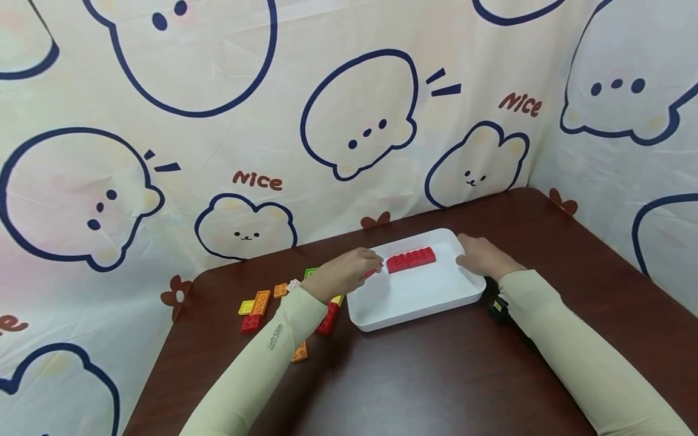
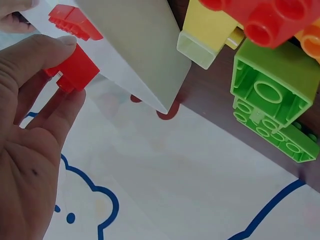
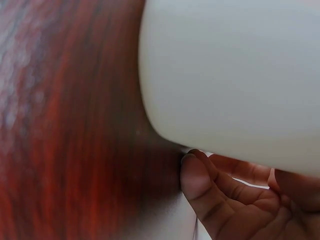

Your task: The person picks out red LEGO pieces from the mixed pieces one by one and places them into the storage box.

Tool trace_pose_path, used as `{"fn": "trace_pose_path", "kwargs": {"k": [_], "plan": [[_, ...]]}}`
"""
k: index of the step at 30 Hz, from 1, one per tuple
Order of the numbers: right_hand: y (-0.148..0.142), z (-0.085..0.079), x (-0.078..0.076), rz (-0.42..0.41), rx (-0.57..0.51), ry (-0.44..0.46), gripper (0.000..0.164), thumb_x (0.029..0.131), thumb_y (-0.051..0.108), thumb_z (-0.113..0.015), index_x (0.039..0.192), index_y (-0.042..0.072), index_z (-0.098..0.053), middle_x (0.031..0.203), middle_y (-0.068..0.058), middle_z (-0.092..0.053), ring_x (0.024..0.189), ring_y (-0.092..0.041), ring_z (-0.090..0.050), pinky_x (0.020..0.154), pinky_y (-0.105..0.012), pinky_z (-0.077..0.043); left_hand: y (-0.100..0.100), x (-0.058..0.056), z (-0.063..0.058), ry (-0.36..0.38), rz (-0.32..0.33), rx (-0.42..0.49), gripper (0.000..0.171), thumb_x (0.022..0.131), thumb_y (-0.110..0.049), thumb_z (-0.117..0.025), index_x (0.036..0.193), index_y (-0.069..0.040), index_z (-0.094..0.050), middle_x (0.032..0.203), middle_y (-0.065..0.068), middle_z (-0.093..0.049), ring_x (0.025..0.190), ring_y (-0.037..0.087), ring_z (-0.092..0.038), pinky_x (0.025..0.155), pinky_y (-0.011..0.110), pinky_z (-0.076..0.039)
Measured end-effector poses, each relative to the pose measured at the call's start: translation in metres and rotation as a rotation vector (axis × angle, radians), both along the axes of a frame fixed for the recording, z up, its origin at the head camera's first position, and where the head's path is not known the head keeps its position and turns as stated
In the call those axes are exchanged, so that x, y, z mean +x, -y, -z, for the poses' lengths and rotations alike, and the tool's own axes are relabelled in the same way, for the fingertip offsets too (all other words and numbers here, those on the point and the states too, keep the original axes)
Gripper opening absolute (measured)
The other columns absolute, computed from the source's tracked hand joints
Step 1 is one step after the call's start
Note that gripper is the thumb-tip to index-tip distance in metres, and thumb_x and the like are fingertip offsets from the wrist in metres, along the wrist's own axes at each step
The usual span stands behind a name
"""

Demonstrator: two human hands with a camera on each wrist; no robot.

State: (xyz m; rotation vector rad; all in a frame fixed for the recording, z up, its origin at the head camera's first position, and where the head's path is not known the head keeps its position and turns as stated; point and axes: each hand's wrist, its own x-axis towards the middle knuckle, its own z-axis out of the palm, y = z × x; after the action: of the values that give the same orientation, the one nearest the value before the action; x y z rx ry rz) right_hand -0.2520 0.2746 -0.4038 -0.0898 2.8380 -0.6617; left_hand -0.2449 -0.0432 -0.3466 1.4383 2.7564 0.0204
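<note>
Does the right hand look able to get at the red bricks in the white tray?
Probably yes: the right hand grips the edge of the white tray, with only bare tray between it and the red bricks; it would likely release the edge first.

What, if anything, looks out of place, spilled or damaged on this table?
Nothing stands out. Red bricks sit inside the white tray, the left hand pinches another red brick, and mixed-colour bricks lie loosely scattered beside the tray: untidy, but with no visible damage, though the sleeve partly hides some.
</note>
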Motion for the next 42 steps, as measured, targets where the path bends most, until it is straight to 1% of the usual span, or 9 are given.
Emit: {"fn": "trace_pose_path", "kwargs": {"k": [4, 7, 11, 15, 20, 23, 31, 38, 42], "plan": [[0.000, 0.000, 0.000, 0.000, -0.001, -0.006, 0.065, 0.092, 0.020, -0.052, 0.142, -0.005, -0.018, 0.141, -0.030, -0.030, 0.122, -0.044, -0.036, 0.096, -0.059, -0.033, -0.003, -0.005, 0.003, 0.015, -0.014, -0.030, 0.041, 0.077, -0.011, -0.074, 0.116, -0.017, -0.064, 0.124, 0.001, -0.058, 0.116, 0.016, -0.048, 0.092, 0.026, -0.043], [0.001, -0.001, 0.000, 0.001, -0.001, -0.013, 0.065, 0.092, 0.020, -0.052, 0.142, -0.005, -0.019, 0.140, -0.030, -0.031, 0.121, -0.043, -0.037, 0.096, -0.058, -0.034, -0.004, -0.009, 0.004, 0.010, -0.008, -0.043, 0.040, 0.076, -0.010, -0.074, 0.115, -0.017, -0.065, 0.122, 0.000, -0.059, 0.114, 0.016, -0.050, 0.092, 0.026, -0.043], [0.001, -0.003, 0.000, -0.003, 0.002, -0.022, 0.065, 0.092, 0.019, -0.053, 0.142, -0.005, -0.019, 0.140, -0.030, -0.031, 0.121, -0.042, -0.038, 0.096, -0.058, -0.035, -0.006, -0.014, 0.007, 0.016, 0.012, -0.039, 0.039, 0.076, -0.009, -0.074, 0.113, -0.017, -0.066, 0.119, 0.000, -0.060, 0.111, 0.015, -0.052, 0.091, 0.025, -0.043], [0.001, -0.004, 0.000, -0.005, 0.007, -0.035, 0.065, 0.092, 0.019, -0.053, 0.142, -0.006, -0.020, 0.140, -0.030, -0.031, 0.120, -0.042, -0.039, 0.095, -0.057, -0.036, -0.008, -0.018, 0.009, 0.041, 0.002, -0.031, 0.039, 0.076, -0.009, -0.074, 0.113, -0.018, -0.066, 0.118, -0.001, -0.061, 0.110, 0.014, -0.053, 0.090, 0.025, -0.044], [0.000, -0.004, 0.000, -0.004, 0.008, -0.034, 0.065, 0.091, 0.019, -0.054, 0.142, -0.006, -0.021, 0.141, -0.030, -0.031, 0.121, -0.042, -0.038, 0.095, -0.057, -0.036, -0.012, -0.020, 0.011, 0.076, -0.026, -0.051, 0.037, 0.078, -0.010, -0.072, 0.113, -0.019, -0.066, 0.119, -0.002, -0.060, 0.112, 0.014, -0.052, 0.092, 0.027, -0.042], [-0.001, -0.003, 0.001, -0.003, 0.004, -0.028, 0.065, 0.092, 0.018, -0.053, 0.142, -0.006, -0.020, 0.141, -0.030, -0.031, 0.121, -0.042, -0.038, 0.095, -0.057, -0.036, -0.014, -0.022, 0.014, 0.086, -0.024, -0.060, 0.036, 0.078, -0.010, -0.072, 0.113, -0.019, -0.066, 0.119, -0.002, -0.061, 0.112, 0.014, -0.052, 0.093, 0.027, -0.042], [0.000, -0.004, 0.003, -0.004, -0.006, -0.017, 0.064, 0.092, 0.018, -0.053, 0.142, -0.006, -0.020, 0.141, -0.030, -0.030, 0.123, -0.043, -0.036, 0.097, -0.057, -0.034, -0.018, -0.024, 0.017, 0.085, -0.026, -0.096, 0.035, 0.079, -0.010, -0.071, 0.112, -0.020, -0.067, 0.116, -0.002, -0.062, 0.109, 0.013, -0.054, 0.094, 0.027, -0.041], [0.001, -0.006, 0.004, -0.001, 0.001, -0.020, 0.065, 0.092, 0.018, -0.053, 0.142, -0.006, -0.020, 0.141, -0.030, -0.030, 0.122, -0.042, -0.038, 0.096, -0.056, -0.035, -0.017, -0.026, 0.022, 0.096, -0.071, -0.132, 0.040, 0.079, -0.014, -0.072, 0.116, -0.025, -0.064, 0.119, -0.005, -0.060, 0.112, 0.012, -0.051, 0.094, 0.027, -0.041], [0.001, -0.006, 0.004, 0.004, 0.000, -0.030, 0.064, 0.091, 0.018, -0.054, 0.142, -0.005, -0.021, 0.140, -0.029, -0.032, 0.120, -0.041, -0.039, 0.095, -0.056, -0.036, -0.018, -0.027, 0.023, 0.086, -0.079, -0.139, 0.041, 0.078, -0.016, -0.073, 0.117, -0.026, -0.063, 0.119, -0.007, -0.060, 0.111, 0.011, -0.051, 0.094, 0.025, -0.041]]}}
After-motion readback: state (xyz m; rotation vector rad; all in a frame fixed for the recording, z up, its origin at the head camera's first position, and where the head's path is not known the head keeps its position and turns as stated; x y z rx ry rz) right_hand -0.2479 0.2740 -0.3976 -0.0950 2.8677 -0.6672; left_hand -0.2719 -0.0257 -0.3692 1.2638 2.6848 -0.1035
